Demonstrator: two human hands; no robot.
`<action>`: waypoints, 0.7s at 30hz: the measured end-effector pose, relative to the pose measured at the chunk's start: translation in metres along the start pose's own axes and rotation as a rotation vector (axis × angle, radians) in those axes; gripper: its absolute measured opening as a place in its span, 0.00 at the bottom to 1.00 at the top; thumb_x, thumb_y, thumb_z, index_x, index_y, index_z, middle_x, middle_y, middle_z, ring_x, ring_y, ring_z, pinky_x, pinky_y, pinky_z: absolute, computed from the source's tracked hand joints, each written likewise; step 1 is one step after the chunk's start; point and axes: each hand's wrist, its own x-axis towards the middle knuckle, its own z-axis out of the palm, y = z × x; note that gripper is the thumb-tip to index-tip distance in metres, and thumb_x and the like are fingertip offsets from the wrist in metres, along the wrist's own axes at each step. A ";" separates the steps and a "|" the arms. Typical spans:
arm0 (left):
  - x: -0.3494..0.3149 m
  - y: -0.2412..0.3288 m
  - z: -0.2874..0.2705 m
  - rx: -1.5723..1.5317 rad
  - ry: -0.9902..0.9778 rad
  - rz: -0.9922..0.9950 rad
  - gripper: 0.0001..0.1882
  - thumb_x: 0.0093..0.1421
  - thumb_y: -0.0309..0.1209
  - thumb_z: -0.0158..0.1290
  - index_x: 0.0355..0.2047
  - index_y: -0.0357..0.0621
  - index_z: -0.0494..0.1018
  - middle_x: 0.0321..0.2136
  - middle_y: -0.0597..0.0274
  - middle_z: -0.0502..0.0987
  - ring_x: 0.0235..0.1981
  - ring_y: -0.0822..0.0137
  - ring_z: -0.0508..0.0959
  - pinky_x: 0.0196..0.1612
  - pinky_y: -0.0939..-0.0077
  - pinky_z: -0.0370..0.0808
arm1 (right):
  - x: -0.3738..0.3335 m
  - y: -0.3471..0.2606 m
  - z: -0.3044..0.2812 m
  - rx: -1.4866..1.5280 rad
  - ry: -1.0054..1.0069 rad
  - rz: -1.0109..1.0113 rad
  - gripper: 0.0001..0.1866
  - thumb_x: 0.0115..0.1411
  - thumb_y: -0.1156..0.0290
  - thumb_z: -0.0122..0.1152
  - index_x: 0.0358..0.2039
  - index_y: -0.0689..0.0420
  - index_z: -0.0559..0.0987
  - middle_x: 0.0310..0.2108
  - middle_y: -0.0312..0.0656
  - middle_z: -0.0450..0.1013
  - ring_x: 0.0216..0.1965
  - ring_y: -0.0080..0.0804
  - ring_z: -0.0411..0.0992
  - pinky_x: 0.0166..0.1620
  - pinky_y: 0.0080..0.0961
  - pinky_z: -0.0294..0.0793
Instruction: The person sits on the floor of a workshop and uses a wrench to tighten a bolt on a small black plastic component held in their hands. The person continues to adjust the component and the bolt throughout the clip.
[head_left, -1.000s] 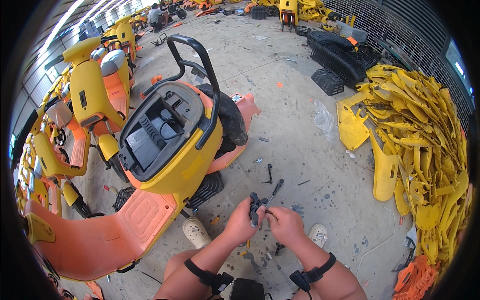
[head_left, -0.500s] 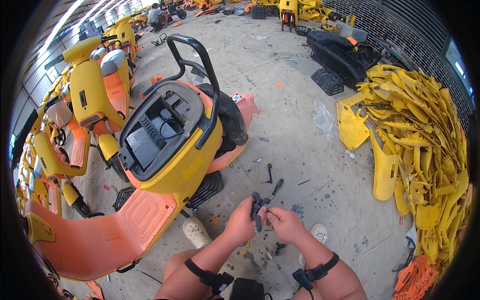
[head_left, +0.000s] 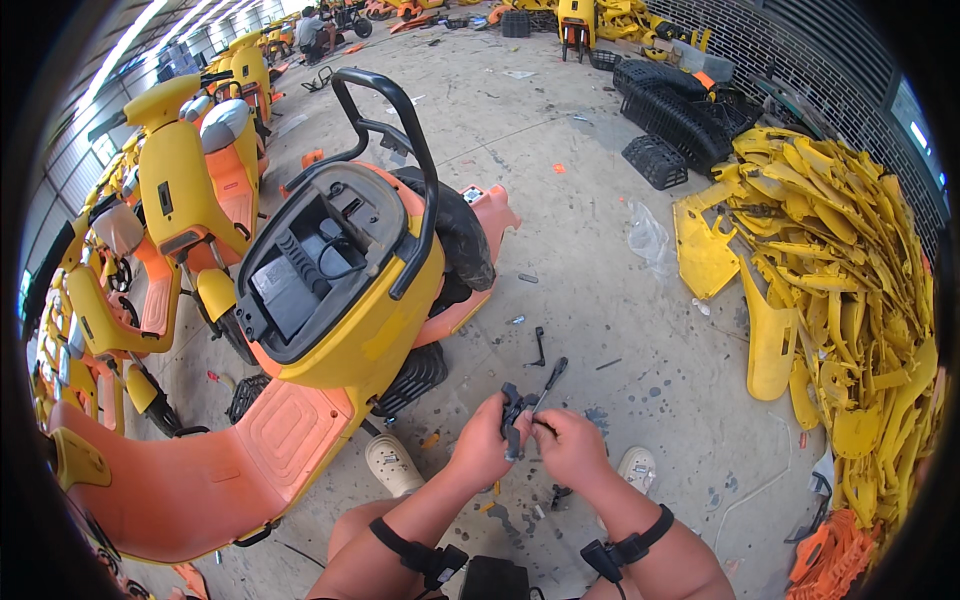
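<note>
My left hand (head_left: 484, 440) is closed around a dark, bracket-like part (head_left: 511, 408) with several short arms. Close beside it, my right hand (head_left: 572, 447) pinches a small dark piece (head_left: 545, 428), mostly covered by the fingers. A tool with a black end and slim metal shaft (head_left: 551, 384), perhaps a ratchet wrench, points up and away between the hands. Which hand carries it I cannot tell. Left of my hands stands a yellow and orange scooter (head_left: 390, 340), its seat off and the compartment (head_left: 305, 270) under it exposed.
A black L-shaped piece (head_left: 540, 347) lies on the concrete floor beyond my hands. Yellow panels (head_left: 840, 300) are heaped at the right, with orange pieces (head_left: 835, 555) below and black baskets (head_left: 680, 120) behind. More scooters (head_left: 180, 180) fill the left; a person (head_left: 311, 35) crouches far back.
My right hand has turned slightly and its fingers have shifted, so a dark bit now shows at their tips. The bracket-like part has tilted a little in my left hand.
</note>
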 end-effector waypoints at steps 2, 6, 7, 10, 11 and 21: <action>0.001 0.002 -0.002 0.012 -0.016 -0.011 0.21 0.68 0.43 0.57 0.44 0.34 0.70 0.36 0.39 0.77 0.35 0.44 0.79 0.40 0.56 0.75 | 0.002 -0.002 -0.003 0.062 -0.065 0.081 0.08 0.64 0.69 0.63 0.41 0.58 0.82 0.35 0.50 0.79 0.39 0.54 0.77 0.41 0.44 0.76; 0.003 0.004 -0.002 0.042 -0.017 0.012 0.21 0.68 0.43 0.57 0.45 0.34 0.69 0.37 0.39 0.77 0.36 0.44 0.80 0.40 0.57 0.76 | 0.004 0.002 -0.005 0.169 -0.130 0.143 0.11 0.68 0.66 0.61 0.43 0.59 0.81 0.36 0.50 0.79 0.39 0.53 0.78 0.42 0.42 0.76; 0.003 0.005 -0.002 0.039 -0.010 0.018 0.21 0.68 0.43 0.57 0.45 0.34 0.69 0.38 0.39 0.77 0.37 0.44 0.80 0.41 0.57 0.76 | 0.005 0.003 -0.005 0.181 -0.159 0.160 0.11 0.68 0.66 0.60 0.43 0.59 0.81 0.37 0.51 0.79 0.39 0.53 0.78 0.42 0.42 0.76; 0.002 0.008 -0.001 0.030 -0.005 0.025 0.22 0.68 0.43 0.58 0.45 0.34 0.69 0.39 0.39 0.77 0.38 0.44 0.80 0.42 0.58 0.76 | 0.006 0.009 -0.005 0.199 -0.235 0.202 0.10 0.70 0.66 0.57 0.42 0.59 0.81 0.36 0.51 0.79 0.39 0.53 0.78 0.41 0.43 0.76; 0.003 0.008 -0.001 0.029 -0.013 0.021 0.22 0.68 0.43 0.58 0.45 0.33 0.69 0.39 0.39 0.77 0.38 0.44 0.80 0.42 0.58 0.76 | 0.006 0.016 -0.002 0.194 -0.254 0.207 0.10 0.70 0.66 0.56 0.41 0.59 0.81 0.36 0.51 0.79 0.39 0.53 0.78 0.41 0.43 0.76; 0.005 0.002 -0.001 0.005 -0.026 0.047 0.21 0.69 0.43 0.57 0.43 0.33 0.69 0.37 0.41 0.77 0.36 0.45 0.79 0.39 0.57 0.75 | 0.003 0.006 -0.002 -0.005 -0.030 0.023 0.05 0.62 0.70 0.63 0.35 0.57 0.81 0.31 0.48 0.78 0.36 0.54 0.76 0.37 0.46 0.75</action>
